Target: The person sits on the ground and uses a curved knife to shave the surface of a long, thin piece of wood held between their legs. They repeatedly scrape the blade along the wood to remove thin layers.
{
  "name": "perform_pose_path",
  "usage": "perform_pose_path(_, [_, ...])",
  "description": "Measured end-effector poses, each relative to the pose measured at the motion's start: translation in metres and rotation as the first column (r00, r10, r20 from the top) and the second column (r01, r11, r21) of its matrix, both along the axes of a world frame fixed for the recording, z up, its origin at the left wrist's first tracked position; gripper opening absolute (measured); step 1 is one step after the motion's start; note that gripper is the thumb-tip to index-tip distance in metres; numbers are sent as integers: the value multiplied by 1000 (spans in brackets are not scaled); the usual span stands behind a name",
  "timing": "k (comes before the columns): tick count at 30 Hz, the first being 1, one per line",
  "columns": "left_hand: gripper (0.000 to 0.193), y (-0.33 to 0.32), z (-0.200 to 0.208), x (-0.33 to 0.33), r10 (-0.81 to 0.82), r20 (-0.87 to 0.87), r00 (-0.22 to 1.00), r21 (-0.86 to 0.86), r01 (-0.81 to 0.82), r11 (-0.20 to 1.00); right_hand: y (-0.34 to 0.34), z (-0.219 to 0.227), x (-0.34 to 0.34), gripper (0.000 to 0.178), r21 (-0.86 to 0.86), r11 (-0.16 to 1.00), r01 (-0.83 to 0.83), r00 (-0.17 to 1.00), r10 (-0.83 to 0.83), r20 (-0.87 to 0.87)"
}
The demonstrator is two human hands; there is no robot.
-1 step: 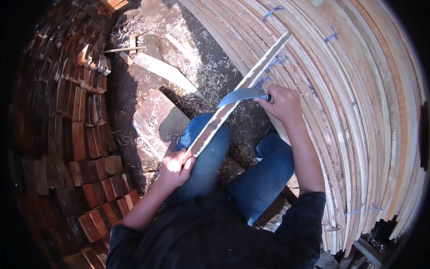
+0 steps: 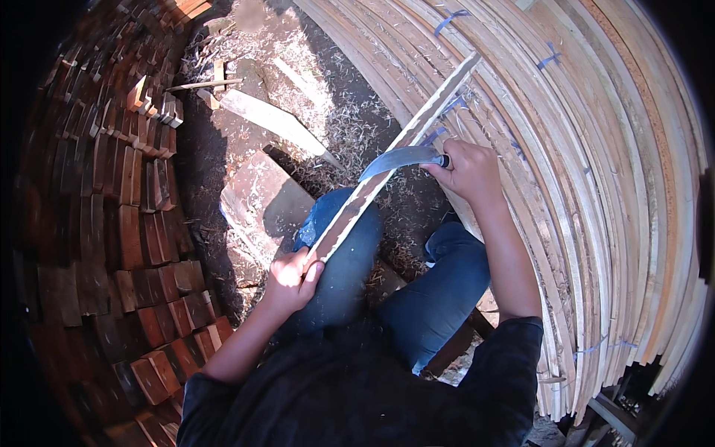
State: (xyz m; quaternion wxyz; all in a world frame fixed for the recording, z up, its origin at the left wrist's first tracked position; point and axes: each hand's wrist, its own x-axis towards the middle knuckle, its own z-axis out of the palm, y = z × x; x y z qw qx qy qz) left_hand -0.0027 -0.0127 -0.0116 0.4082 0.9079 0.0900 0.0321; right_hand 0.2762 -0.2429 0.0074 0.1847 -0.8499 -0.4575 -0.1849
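My left hand [image 2: 292,280] is closed round the near end of a long wooden strip [image 2: 350,215], which has a brown face and pale, rough-cut edges. The strip slants away from me to the upper right, passing over my knee. My right hand [image 2: 471,168] grips the dark handle of a curved knife [image 2: 401,159]. Its broad grey blade lies across the strip at about the middle, with the tip pointing left. Most of the handle is hidden in my fingers.
Bundles of long pale wooden strips [image 2: 588,194], tied with blue bands, fill the right side. Stacked reddish-brown wood blocks [image 2: 149,246] line the left. A pointed board [image 2: 272,118] and a flat slab [image 2: 261,186] lie on the ground among wood shavings [image 2: 357,119].
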Motion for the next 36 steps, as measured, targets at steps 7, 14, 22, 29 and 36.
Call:
perform_pose_path(7, [24, -5, -4, 0, 33, -19, 999, 34, -32, 999, -7, -10, 57, 51, 182, 714, 676, 732, -620, -282])
perform_pose_path(14, [26, 1, 0, -9, 61, -80, 995, 72, -56, 996, 6, 0, 13, 44, 8, 995, 100, 995, -100, 26])
perform_pose_path(22, [26, -5, -2, -10, 63, -2, 998, 131, -62, 989, -61, 30, 58, 59, 55, 596, 801, 559, -712, -424])
perform_pose_path(29, [30, -4, -5, -11, 54, 0, 999, 107, -54, 993, -54, -85, -64, 56, -38, 762, 647, 556, -505, -661])
perform_pose_path(36, [37, -6, 1, -12, 55, 84, 995, 71, -61, 996, -96, -110, -29, 48, -65, 569, 820, 180, -364, -914])
